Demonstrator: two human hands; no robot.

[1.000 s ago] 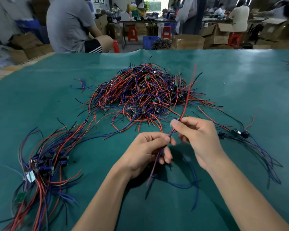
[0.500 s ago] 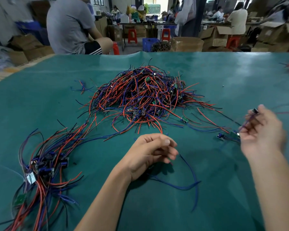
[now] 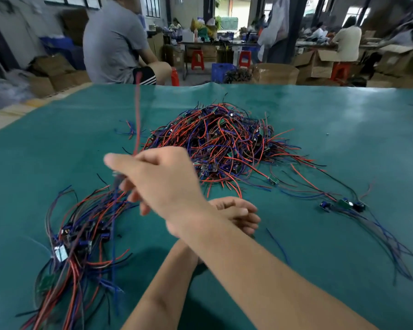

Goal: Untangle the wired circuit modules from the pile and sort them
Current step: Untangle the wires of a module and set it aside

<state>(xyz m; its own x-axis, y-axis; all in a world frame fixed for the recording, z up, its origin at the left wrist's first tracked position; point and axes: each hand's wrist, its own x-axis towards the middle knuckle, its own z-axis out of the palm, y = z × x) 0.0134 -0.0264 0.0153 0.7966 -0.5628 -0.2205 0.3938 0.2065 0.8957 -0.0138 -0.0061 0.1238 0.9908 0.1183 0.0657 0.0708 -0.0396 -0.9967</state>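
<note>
My two forearms cross low in front of me: my right arm lies over the left and reaches across toward the left side of the green table cover [image 3: 320, 120]. My left hand [image 3: 239, 214] is mostly hidden under that arm; what shows rests on the cover with its fingers curled loosely inward, and I cannot tell whether it holds anything. Just beyond it a short blue wire [image 3: 278, 245] lies loose on the cover. My right hand [image 3: 162, 179] is lifted above the cover, back of the hand up, thumb and forefinger pinched on a wired module [image 3: 137, 115], whose red lead stands up blurred from my fingers while darker leads hang below them. Under and to the left of that hand lies the sorted bundle [image 3: 76, 236], its leads laid roughly side by side with small boards among them. Off to my right a few separate modules [image 3: 346, 204] sit on the cover, their wires trailing toward me. Farther out, near the middle of the table, is the tangled pile [image 3: 224, 141] of red, blue and black wires. Past the far edge a person in a grey shirt [image 3: 115, 44] sits with their back to me.
</note>
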